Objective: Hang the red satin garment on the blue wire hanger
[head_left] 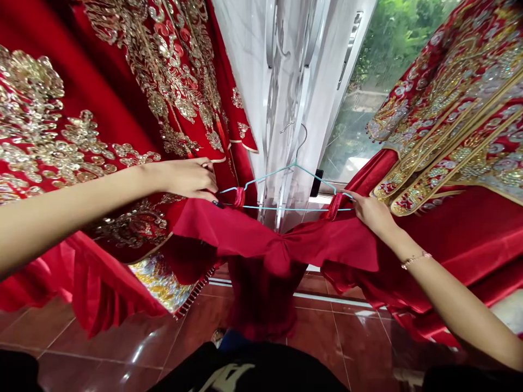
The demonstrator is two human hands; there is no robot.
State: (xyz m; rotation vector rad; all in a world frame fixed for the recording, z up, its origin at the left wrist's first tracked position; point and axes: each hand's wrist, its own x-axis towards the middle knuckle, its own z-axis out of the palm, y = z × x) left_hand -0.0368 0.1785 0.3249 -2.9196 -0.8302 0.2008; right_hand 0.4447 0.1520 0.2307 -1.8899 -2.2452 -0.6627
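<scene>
A light-blue wire clothes hanger (267,173) with a silver hook spans the space between my hands. From it hangs a plain red dress (261,237), gathered at the middle of its wide off-shoulder top, with thin straps (239,197) looped over the hanger bar. My left hand (192,178) is closed at the hanger's left end, beside the dress's upper edge; its fingertips are partly hidden. At the opposite end, my right hand (373,215) pinches the hanger's tip near the other strap. The skirt drops in front of my body.
Red gowns with gold sequins (36,103) crowd the left side. A beaded red-and-gold garment (453,114) hangs at the right, by a window (368,103). White panels (253,54) and a metal hook (283,49) are ahead, above a red tiled floor (122,348).
</scene>
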